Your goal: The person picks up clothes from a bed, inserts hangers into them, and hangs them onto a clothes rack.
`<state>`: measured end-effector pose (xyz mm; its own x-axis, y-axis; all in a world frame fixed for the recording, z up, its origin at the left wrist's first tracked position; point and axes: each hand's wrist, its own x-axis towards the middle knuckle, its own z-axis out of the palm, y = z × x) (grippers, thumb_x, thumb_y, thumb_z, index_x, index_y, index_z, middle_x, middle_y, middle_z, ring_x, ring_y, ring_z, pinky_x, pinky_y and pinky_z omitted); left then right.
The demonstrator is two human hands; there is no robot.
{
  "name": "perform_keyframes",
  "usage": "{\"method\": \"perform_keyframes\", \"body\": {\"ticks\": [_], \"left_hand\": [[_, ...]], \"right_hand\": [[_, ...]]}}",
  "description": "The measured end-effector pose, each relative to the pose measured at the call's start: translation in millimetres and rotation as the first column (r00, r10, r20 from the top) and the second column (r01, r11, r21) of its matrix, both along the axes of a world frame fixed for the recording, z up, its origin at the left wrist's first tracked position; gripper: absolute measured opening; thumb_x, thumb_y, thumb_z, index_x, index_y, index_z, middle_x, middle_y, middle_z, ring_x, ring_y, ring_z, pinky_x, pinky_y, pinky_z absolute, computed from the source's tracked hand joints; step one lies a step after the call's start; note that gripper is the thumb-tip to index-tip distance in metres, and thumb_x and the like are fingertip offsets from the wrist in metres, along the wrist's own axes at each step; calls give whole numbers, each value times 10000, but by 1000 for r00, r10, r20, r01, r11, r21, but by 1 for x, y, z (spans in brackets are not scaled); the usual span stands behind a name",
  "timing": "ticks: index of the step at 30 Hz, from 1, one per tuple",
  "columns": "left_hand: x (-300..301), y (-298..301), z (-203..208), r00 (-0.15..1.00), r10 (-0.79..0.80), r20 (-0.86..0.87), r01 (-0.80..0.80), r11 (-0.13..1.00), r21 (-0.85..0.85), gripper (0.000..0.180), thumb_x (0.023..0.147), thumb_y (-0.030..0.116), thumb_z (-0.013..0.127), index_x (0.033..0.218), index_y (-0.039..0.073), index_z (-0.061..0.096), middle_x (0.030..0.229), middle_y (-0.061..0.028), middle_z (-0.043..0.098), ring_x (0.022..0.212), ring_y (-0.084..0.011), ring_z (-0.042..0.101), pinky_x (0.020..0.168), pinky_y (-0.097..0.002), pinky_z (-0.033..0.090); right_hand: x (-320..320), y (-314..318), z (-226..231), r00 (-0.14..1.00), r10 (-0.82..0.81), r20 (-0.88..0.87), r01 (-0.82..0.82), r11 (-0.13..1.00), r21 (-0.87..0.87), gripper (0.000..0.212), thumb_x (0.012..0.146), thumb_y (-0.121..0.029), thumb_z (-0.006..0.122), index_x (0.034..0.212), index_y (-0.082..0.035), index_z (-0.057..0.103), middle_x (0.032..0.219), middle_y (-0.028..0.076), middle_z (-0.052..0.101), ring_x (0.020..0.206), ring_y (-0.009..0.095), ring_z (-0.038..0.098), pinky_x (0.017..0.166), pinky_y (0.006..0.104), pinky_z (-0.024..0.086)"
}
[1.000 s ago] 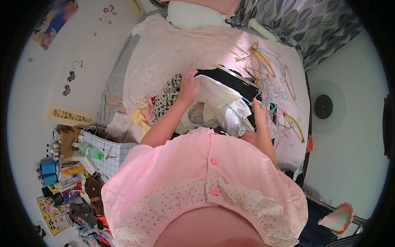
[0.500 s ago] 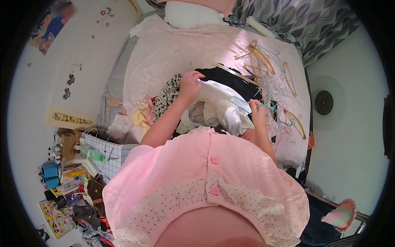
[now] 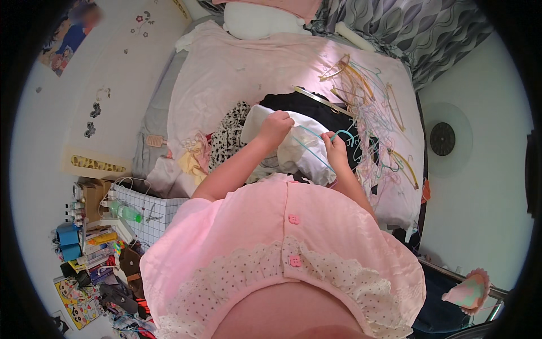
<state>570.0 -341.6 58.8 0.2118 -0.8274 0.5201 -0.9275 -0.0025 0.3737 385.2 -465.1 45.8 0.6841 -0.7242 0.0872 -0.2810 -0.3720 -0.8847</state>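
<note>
A white garment [image 3: 309,160] lies bunched in front of me on the bed. My left hand [image 3: 275,129] is closed on its upper edge, fingers pinched together. My right hand [image 3: 336,151] grips a teal clothes hanger [image 3: 307,146] close to its hook, which points away to the right. One arm of the hanger reaches to the fingertips of my left hand; the other slants down across the white cloth. Whether the hanger is inside the garment I cannot tell. A black garment [image 3: 293,104] lies just beyond, and a black-and-white patterned cloth [image 3: 228,138] is left of my left hand.
Tangled hangers [image 3: 367,113], gold and pastel, cover the bed's right side. A silver-gold hanger [image 3: 322,99] rests on the black garment. Yellowish cloth [image 3: 193,161] and a pink hairbrush [image 3: 156,140] lie left. A cluttered shelf area with a green bottle [image 3: 129,212] stands lower left.
My right hand has brought the teal hanger leftward, towards my left hand. My left hand has shifted right and nearer to me, with the white garment's edge.
</note>
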Motion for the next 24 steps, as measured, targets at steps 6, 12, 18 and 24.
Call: {"method": "perform_keyframes", "body": {"ticks": [6, 12, 18, 24], "left_hand": [[3, 4, 8, 997, -75, -22, 73, 995, -63, 71, 668, 101, 636, 690, 53, 589, 727, -74, 560, 730, -250, 542, 646, -355, 444], [4, 9, 19, 996, -18, -87, 24, 998, 58, 125, 693, 154, 644, 688, 50, 574, 736, -83, 550, 742, -260, 534, 657, -364, 428], [7, 2, 34, 997, 35, -62, -49, 968, -246, 107, 692, 147, 645, 700, 61, 582, 740, -56, 551, 747, -242, 532, 695, -378, 399], [20, 4, 17, 997, -73, -10, 73, 996, -53, 93, 676, 135, 655, 673, 80, 580, 761, -34, 564, 753, -218, 538, 687, -346, 400]], "right_hand": [[-8, -10, -2, 993, -120, 19, 117, 987, 109, 225, 867, -240, 514, 797, -37, 580, 647, -38, 496, 609, 52, 409, 561, 213, 344], [-10, -10, 9, 990, -77, 119, 69, 995, 72, 244, 861, -243, 524, 806, -13, 586, 646, 6, 545, 605, 70, 440, 562, 231, 371], [-13, -7, 10, 993, -24, 112, 19, 999, 47, 242, 859, -235, 529, 793, -11, 596, 620, 4, 536, 588, 68, 435, 548, 228, 368], [-12, -6, 2, 987, -19, 160, 15, 1000, 24, 240, 858, -231, 528, 794, -11, 600, 609, 15, 537, 574, 83, 446, 548, 239, 377]]}}
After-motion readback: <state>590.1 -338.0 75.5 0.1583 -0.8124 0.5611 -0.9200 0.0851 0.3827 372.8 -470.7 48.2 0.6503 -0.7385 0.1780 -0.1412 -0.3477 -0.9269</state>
